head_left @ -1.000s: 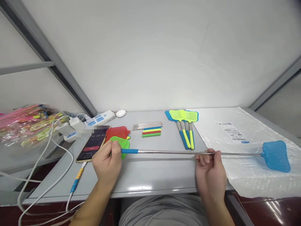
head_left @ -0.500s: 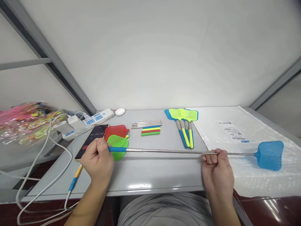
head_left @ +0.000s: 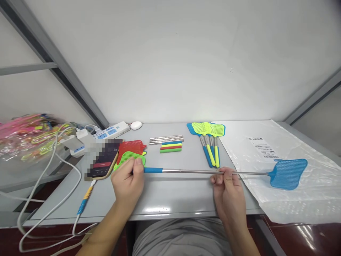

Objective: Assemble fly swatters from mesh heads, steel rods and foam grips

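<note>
I hold a long telescopic fly swatter (head_left: 186, 171) level above the grey table (head_left: 170, 199). My left hand (head_left: 128, 181) is closed on its blue grip at the left end. My right hand (head_left: 225, 185) pinches the metal rod about two thirds along. The blue mesh head (head_left: 289, 173) hangs at the right over a clear plastic bag (head_left: 293, 199). Loose red and green swatter heads (head_left: 131, 151) lie just behind my left hand.
A phone (head_left: 103, 163) on a cable lies at the left beside a power strip (head_left: 106, 133). Metal rods and coloured grips (head_left: 169, 144) sit mid-table, with several finished swatters (head_left: 209, 144) to their right. A bag of pink and yellow items (head_left: 26, 137) lies far left.
Both hands moved back toward each other and the rod got shorter. The blue head shifted left, from near the right edge toward the middle of the bag.
</note>
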Demonstrator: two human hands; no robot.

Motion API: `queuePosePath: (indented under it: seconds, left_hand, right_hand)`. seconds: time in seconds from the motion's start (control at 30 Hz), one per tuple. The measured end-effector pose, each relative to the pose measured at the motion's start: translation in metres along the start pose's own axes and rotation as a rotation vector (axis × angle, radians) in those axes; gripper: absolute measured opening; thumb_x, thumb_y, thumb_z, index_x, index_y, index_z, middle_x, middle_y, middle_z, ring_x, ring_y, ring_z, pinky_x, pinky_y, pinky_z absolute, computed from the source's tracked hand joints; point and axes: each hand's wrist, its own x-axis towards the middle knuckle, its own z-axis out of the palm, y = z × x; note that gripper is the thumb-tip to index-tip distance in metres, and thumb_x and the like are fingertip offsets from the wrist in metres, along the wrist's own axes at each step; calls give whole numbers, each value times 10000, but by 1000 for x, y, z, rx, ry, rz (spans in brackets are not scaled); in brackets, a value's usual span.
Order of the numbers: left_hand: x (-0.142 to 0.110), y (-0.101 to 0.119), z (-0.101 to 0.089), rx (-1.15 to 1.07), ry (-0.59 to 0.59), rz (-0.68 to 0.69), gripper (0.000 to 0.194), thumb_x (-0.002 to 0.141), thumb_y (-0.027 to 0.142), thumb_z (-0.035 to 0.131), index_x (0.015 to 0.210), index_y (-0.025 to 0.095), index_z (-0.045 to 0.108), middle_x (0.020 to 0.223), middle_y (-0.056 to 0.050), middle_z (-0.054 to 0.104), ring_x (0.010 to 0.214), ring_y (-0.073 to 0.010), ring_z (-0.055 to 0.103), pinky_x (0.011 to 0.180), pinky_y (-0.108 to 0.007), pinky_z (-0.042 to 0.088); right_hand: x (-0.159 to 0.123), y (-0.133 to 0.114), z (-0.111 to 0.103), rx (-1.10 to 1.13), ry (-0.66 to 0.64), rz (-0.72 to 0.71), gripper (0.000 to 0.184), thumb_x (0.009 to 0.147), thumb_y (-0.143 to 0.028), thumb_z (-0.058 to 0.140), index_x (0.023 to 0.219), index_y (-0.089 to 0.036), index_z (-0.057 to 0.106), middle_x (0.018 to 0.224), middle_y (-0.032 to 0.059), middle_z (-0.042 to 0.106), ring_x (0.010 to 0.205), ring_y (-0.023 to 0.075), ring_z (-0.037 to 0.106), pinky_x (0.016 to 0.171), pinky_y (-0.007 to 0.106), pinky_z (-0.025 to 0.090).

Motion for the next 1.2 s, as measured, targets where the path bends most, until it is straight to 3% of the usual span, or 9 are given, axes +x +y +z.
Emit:
queuePosePath:
  seconds: [0.2,0.33,0.47,0.63,0.93,1.07,1.2]
  left_hand:
    - [-1,-4,-1,-7,21,-20,345,933,265,504,595,197,508,534,33,410,514,-113,385,515,-279,304]
    - [3,-9,-5,-38,76,-26,328,917,273,507,601,185,517,570,31,444,548,-109,416,541,-265,336]
    - [10,-15,-10,-36,176,-143,314,891,266,510,591,177,529,540,44,428,535,-101,403,525,-243,341]
    - [11,-19,-10,-32,199,-205,314,878,305,533,593,172,553,533,46,424,540,-101,397,527,-236,338]
    - [-1,-12,0,-23,108,-97,319,902,289,533,600,184,538,557,41,434,553,-111,400,551,-257,333]
    - [1,-14,-2,-63,98,-162,315,907,307,540,617,186,546,577,39,432,558,-113,399,548,-257,335]
    - [3,-14,-4,-77,77,-214,338,904,344,549,607,183,545,569,39,443,548,-111,403,538,-254,346]
  right_hand:
    - [0,0,4,49,-41,92,187,882,-374,683,916,-189,682,586,-68,420,574,74,407,611,228,414]
    - [7,-10,1,146,30,49,214,895,-392,660,920,-180,674,583,-73,393,558,73,364,575,214,405]
    - [19,-25,-10,276,129,-30,205,934,-375,606,857,-189,645,590,-78,360,532,75,309,537,198,388]
    - [24,-28,-17,303,146,-58,201,940,-350,601,824,-189,632,595,-73,372,542,78,332,560,200,410]
    - [2,-6,2,162,-9,55,214,870,-394,687,848,-181,689,626,-47,455,586,77,412,571,214,407]
    - [2,-5,2,147,-60,100,221,886,-401,668,908,-185,707,613,-49,430,594,80,416,580,209,405]
    - [6,-9,-1,285,-109,221,343,865,-471,671,1037,-176,696,674,-51,418,579,72,375,555,205,405]
